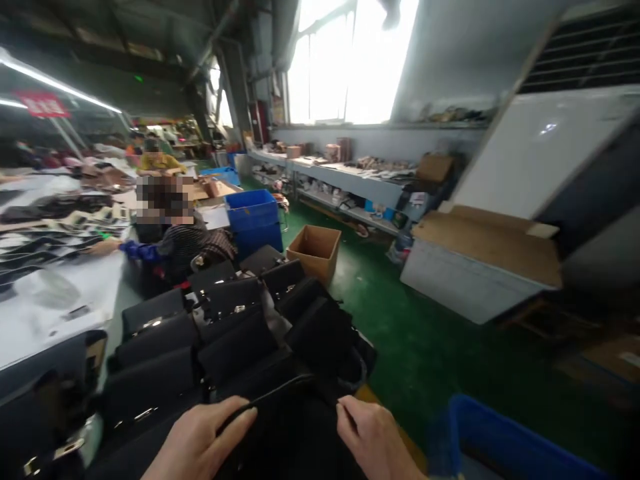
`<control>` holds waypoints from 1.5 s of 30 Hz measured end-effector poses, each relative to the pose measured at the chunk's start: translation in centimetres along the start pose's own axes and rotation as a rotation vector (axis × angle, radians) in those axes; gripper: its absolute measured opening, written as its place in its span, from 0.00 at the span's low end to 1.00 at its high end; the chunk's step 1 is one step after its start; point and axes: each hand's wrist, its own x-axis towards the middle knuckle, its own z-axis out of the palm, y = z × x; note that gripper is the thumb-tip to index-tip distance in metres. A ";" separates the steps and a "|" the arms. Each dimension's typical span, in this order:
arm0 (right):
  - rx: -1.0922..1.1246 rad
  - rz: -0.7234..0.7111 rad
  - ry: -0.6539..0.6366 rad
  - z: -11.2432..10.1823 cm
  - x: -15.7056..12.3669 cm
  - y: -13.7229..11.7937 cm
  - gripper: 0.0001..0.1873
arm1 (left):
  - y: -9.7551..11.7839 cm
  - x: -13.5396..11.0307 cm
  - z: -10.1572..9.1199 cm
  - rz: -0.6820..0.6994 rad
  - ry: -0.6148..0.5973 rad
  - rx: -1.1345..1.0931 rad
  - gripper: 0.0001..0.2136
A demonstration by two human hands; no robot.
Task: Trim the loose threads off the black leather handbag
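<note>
Both my hands grip a black bag (285,433) at the bottom of the view. My left hand (200,440) is closed on its top edge from the left, with the thumb over the rim. My right hand (375,437) pinches the same edge from the right. Just beyond the hands lies a heap of several black handbags (225,333) with metal clasps, stacked in rows.
A seated person in a striped top (180,240) works at a long table (50,293) on the left. Blue bins (253,213), an open cardboard box (315,250), a green floor (425,347), wall shelves (350,180), a large carton (480,260) and a blue crate (500,440) surround me.
</note>
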 end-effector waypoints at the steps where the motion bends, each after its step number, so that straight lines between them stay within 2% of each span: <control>1: -0.019 0.080 0.003 -0.9 -0.6 0.9 0.16 | 1.1 1.8 0.5 0.014 -0.055 -0.054 0.23; 5: -0.043 0.320 0.030 -4.4 -2.1 4.7 0.17 | 5.2 8.2 2.9 0.064 -0.212 -0.147 0.26; 9: -0.047 0.478 0.056 -6.1 -2.1 9.8 0.17 | 9.3 14.7 5.7 0.168 -0.290 -0.074 0.25; 12: -0.024 0.552 0.070 -6.7 -0.8 15.5 0.17 | 13.3 20.5 8.3 0.220 -0.318 0.004 0.25; 16: 0.122 0.589 0.100 -9.1 2.8 25.6 0.19 | 20.9 29.8 11.7 0.269 -0.341 0.083 0.24; 21: 0.472 0.617 0.038 -14.8 9.0 37.8 0.21 | 31.1 41.2 13.7 0.288 -0.355 0.190 0.21; 25: 0.751 0.667 0.041 -18.9 13.6 44.7 0.22 | 36.5 48.3 13.7 0.227 -0.383 0.140 0.21; 29: 0.891 0.676 0.078 -22.2 17.8 50.0 0.20 | 39.7 54.1 13.8 0.162 -0.348 0.028 0.20; 36: 0.895 0.618 0.074 -26.7 26.6 58.7 0.19 | 44.7 65.0 14.7 0.062 -0.316 -0.099 0.23; 39: 0.825 0.597 0.061 -27.9 32.4 63.0 0.19 | 46.4 71.2 14.4 0.075 -0.330 -0.128 0.23; 45: 0.555 0.555 -0.009 -29.9 47.1 71.4 0.16 | 49.9 85.8 12.0 0.152 -0.317 -0.034 0.24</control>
